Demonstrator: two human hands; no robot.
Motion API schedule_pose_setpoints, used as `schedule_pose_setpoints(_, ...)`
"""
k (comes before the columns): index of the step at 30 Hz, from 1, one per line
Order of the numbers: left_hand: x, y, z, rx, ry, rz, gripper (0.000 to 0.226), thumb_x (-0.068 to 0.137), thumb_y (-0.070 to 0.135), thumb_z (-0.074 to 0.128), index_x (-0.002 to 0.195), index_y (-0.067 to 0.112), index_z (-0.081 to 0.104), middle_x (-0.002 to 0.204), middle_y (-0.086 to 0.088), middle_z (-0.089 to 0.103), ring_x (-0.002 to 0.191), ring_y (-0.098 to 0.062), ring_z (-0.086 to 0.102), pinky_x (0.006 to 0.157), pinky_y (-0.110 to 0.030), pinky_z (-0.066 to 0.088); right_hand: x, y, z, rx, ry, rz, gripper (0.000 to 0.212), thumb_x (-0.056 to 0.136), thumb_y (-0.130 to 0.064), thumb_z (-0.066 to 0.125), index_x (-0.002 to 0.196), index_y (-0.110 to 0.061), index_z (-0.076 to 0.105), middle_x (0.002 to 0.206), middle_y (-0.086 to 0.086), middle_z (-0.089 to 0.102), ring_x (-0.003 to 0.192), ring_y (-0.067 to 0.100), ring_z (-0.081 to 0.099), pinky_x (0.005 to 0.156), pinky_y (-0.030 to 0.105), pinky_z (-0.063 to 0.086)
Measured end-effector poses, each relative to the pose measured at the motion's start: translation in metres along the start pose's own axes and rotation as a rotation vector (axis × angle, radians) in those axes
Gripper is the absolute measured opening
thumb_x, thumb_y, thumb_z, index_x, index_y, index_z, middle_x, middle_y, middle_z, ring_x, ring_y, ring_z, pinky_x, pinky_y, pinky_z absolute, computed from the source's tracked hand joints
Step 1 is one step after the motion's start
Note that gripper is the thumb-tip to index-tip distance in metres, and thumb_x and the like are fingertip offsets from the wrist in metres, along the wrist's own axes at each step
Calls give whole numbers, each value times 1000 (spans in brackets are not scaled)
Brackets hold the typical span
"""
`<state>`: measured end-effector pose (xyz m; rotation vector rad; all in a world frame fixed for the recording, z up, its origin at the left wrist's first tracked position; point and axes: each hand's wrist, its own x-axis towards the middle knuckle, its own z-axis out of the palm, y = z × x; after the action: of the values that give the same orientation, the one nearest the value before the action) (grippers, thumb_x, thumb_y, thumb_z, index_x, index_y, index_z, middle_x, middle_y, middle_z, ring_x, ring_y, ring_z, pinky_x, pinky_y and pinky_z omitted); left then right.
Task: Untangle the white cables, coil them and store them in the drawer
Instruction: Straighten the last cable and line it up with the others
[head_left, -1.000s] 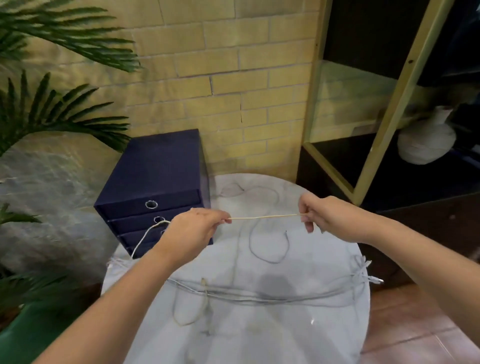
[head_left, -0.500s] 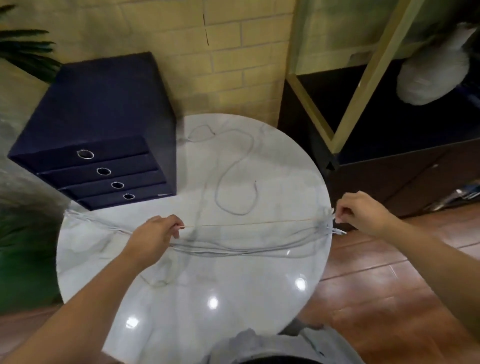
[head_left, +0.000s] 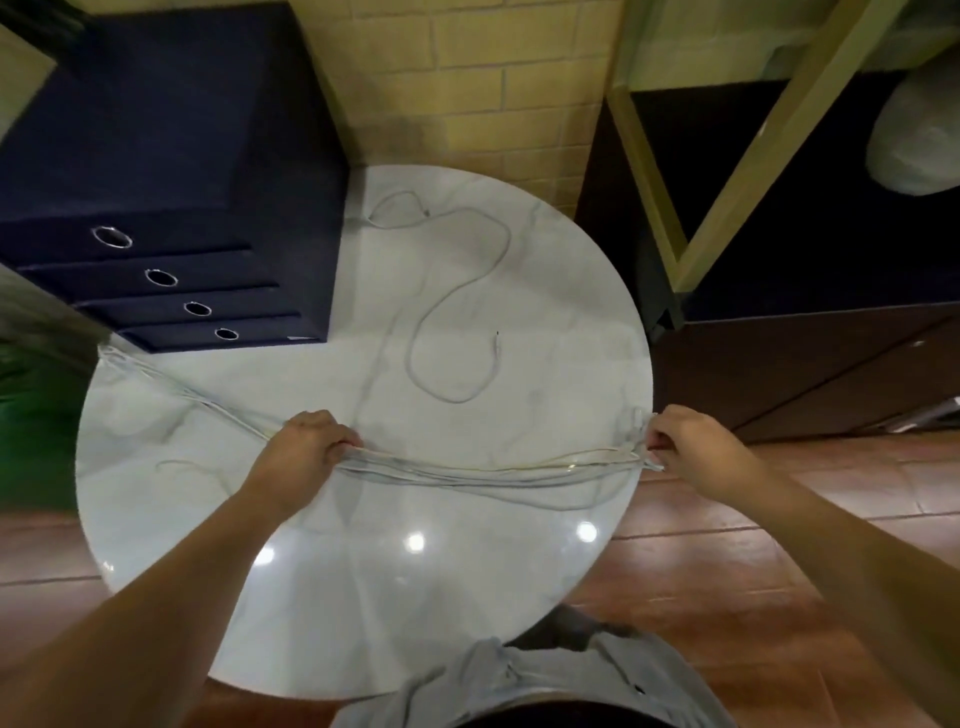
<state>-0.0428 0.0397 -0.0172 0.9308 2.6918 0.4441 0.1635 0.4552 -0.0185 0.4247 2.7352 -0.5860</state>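
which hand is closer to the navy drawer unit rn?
Left. The left hand grips the cable bundle mid-table, just in front of the drawer unit; the right hand pinches the bundle's ends at the table's opposite, right edge.

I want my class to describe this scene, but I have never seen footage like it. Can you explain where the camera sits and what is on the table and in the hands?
There is no machine here: a person works with bare hands. One wide-angle camera worn on the head looks down, so both arms enter from the bottom. The left hand and right hand each grip a bundle of white cables, stretched between them over a round marble table; the bundle trails on to the table's left edge. Another white cable lies loose in a curl farther back. At the back left stands a dark blue drawer box with four drawers, all shut.
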Motion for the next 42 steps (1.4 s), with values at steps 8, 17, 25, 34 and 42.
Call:
schedule_pose_setpoints(8,2,3,5,9,17,-28,15,90,11,63,96,17,75,85,-3,61,86,-26,55,73,-28,36,5,-34,-11,107,64,-137,12,79,-5,71,87,-13,65,87,-5,53,70,-2,46,63,8,33)
schedule_pose_setpoints(17,2,-4,9,-35,10,21,14,90,14,64,99,17,75,86,-4,62,88,-27,57,76,-28,41,43,-208,67,242,-94,-362,40,82,-21,70,119,-12,56,110,4,51,93,19,54,83,28,44)
schedule_pose_setpoints(25,1,-17,18,-86,-47,55,20,92,16,59,106,19,73,95,-4,63,98,-25,56,83,-36,47,72,-267,110,173,-34,-139,38,82,-23,70,112,-8,53,111,8,50,94,28,56,79,35,45)
schedule_pose_setpoints(34,-11,-67,-19,-137,-233,92,25,92,26,61,116,24,63,105,1,65,94,-17,60,79,-28,47,70,-276,119,135,35,-41,22,80,-19,70,94,-10,56,97,6,54,88,26,55,70,29,36)
schedule_pose_setpoints(42,-12,-148,-134,261,-134,40,33,94,54,46,97,29,68,96,9,66,84,-15,58,67,-31,47,70,-280,119,94,23,9,19,78,-20,71,87,-15,55,87,-2,46,83,21,49,67,26,31)
